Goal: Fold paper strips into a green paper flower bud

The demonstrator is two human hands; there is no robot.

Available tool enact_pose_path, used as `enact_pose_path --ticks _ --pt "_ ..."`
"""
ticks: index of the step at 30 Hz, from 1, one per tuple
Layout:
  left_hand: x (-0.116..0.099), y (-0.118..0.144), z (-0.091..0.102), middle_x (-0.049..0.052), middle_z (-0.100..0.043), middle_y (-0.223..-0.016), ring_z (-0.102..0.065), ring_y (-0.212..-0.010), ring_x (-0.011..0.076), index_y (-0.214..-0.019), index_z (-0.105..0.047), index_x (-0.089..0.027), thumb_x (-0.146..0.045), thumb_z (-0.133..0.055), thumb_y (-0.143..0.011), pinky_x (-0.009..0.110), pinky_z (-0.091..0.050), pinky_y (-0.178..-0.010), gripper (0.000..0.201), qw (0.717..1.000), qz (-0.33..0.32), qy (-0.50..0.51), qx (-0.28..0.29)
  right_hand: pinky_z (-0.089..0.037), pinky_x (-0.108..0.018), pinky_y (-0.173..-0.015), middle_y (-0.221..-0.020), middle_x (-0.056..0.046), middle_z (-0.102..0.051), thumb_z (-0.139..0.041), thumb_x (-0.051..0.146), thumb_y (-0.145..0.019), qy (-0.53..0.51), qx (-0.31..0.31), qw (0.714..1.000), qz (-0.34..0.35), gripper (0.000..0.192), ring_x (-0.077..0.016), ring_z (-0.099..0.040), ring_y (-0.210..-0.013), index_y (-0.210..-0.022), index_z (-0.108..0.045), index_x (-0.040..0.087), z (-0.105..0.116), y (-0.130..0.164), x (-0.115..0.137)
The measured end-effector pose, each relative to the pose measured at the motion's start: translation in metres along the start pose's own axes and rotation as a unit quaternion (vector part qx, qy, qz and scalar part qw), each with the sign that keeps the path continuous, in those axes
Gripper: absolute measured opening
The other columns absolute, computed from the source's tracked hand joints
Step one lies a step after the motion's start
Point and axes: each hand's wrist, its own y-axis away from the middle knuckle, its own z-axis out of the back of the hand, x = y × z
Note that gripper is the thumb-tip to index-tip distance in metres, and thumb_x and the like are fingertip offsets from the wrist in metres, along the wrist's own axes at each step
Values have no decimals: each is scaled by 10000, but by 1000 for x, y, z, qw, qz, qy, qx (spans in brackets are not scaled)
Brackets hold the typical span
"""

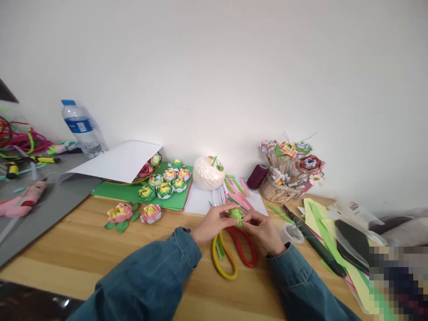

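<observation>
A small light green paper flower (236, 214) is held between my two hands above the table. My left hand (211, 224) pinches it from the left, thumb and fingers closed on its side. From the right, my right hand (266, 232) grips its lower edge with thumb and fingertips. Just below my hands lie large scissors (224, 273) with one yellow and one red handle loop; their blades point toward the wall and are partly covered by my left hand. A green paper strip (220, 248) shows inside the yellow loop.
Finished paper flowers (165, 190) sit on green sheets (117, 191) at the left. Behind are a white ball-shaped object (209, 173), a dark thread spool (257, 176) and a basket of flowers (279, 189). A utility knife (317, 245) lies right; a glue gun (25, 200) and water bottle (79, 127) stand left.
</observation>
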Motion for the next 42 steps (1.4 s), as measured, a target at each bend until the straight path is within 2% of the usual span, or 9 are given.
enact_pose_path --ticks 4,7,13,18,22,26,31,36,42 --pt "3 -1 1 86 -630 -1057 -568 -943 193 -1096 -588 -136 -254 -701 -619 329 -416 -882 505 1000 9 13 -5 -414 -265 -619 -662 -13 -567 -623 422 -686 19 20 999 35 257 -142 -513 -649 -643 -630 169 3 -1 2" --pt "2 -1 0 87 -643 -1017 -578 -899 183 -1115 -572 -124 -246 -696 -621 329 -424 -864 524 1000 21 17 -16 -403 -266 -601 -646 -17 -560 -589 415 -716 54 21 996 62 252 -140 -505 -620 -666 -657 178 5 -1 6" --pt "0 0 -2 90 -650 -990 -574 -895 186 -1091 -584 -109 -224 -700 -608 326 -417 -859 510 1000 9 8 -1 -356 -245 -529 -605 -2 -526 -613 362 -697 82 -9 995 53 230 -116 -455 -557 -597 -582 157 3 2 3" --pt "1 0 -2 90 -653 -974 -576 -879 182 -1098 -577 -108 -225 -721 -582 326 -418 -850 548 999 23 44 -8 -362 -246 -528 -606 -6 -527 -607 340 -698 75 -26 996 48 216 -118 -458 -559 -588 -574 156 0 3 6" --pt "2 -1 -4 69 -653 -933 -578 -832 154 -1070 -586 -118 -201 -723 -583 298 -426 -818 513 994 32 102 -23 -383 -254 -543 -649 -27 -552 -590 291 -714 73 -62 992 77 153 -131 -486 -588 -675 -624 148 -2 3 8" --pt "1 -1 -5 47 -642 -909 -587 -776 122 -1033 -595 -141 -165 -702 -619 259 -448 -754 429 980 55 185 -55 -362 -240 -488 -613 -17 -535 -579 263 -740 88 -124 982 108 139 -111 -460 -536 -758 -657 149 -3 7 9" --pt "2 -1 -3 59 -643 -975 -597 -885 142 -1094 -568 -172 -150 -640 -701 280 -438 -843 399 962 49 270 -13 -375 -229 -474 -612 9 -498 -565 177 -765 131 -180 956 193 121 -91 -430 -506 -847 -653 185 -2 13 14" --pt "0 2 -5 58 -624 -1045 -580 -938 147 -1186 -512 -207 -137 -603 -733 267 -433 -851 467 962 50 267 17 -418 -226 -496 -698 -11 -529 -571 157 -767 145 -155 949 233 141 -91 -462 -540 -898 -618 180 -2 18 17" --pt "-3 6 -4 52 -607 -1086 -542 -1016 168 -1217 -485 -221 -98 -636 -681 294 -390 -908 571 971 64 226 46 -419 -218 -491 -717 -19 -548 -594 182 -760 163 -118 957 210 84 -88 -467 -536 -842 -604 168 -4 16 13"
